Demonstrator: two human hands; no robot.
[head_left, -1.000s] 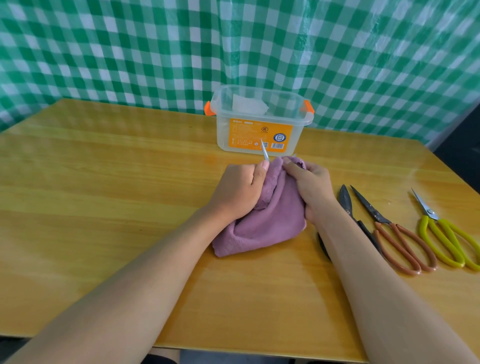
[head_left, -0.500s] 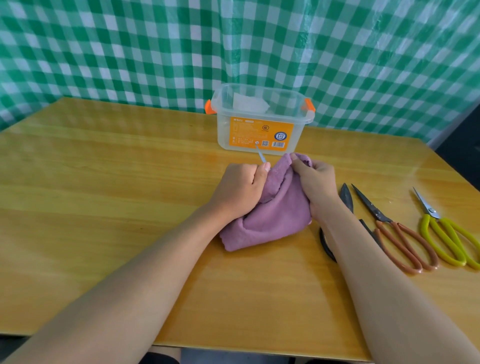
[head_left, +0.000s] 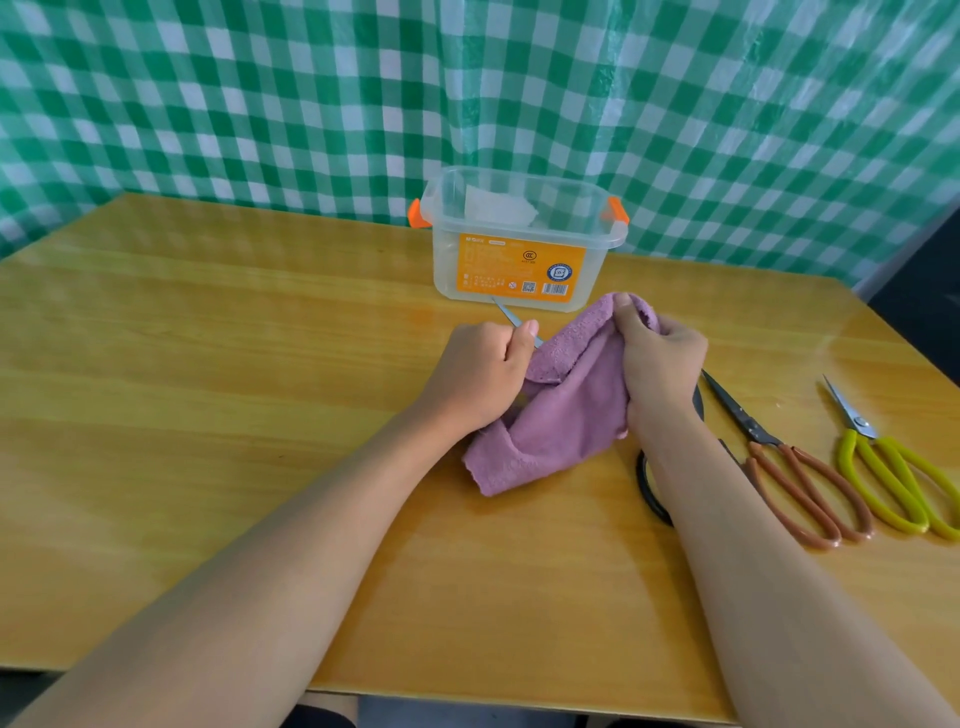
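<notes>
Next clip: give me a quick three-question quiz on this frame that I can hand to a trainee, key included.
1. True or false: the right hand grips the purple cloth.
2. The left hand grips: A) a pencil, B) a thin metal tool whose tip pokes out past the thumb, C) a straw.
3. How many pairs of scissors lie on the table to the person's right of the cloth?
Key: 1 true. 2 B. 3 three: black-handled scissors, partly under the right forearm; brown-handled scissors; yellow-handled scissors.
</notes>
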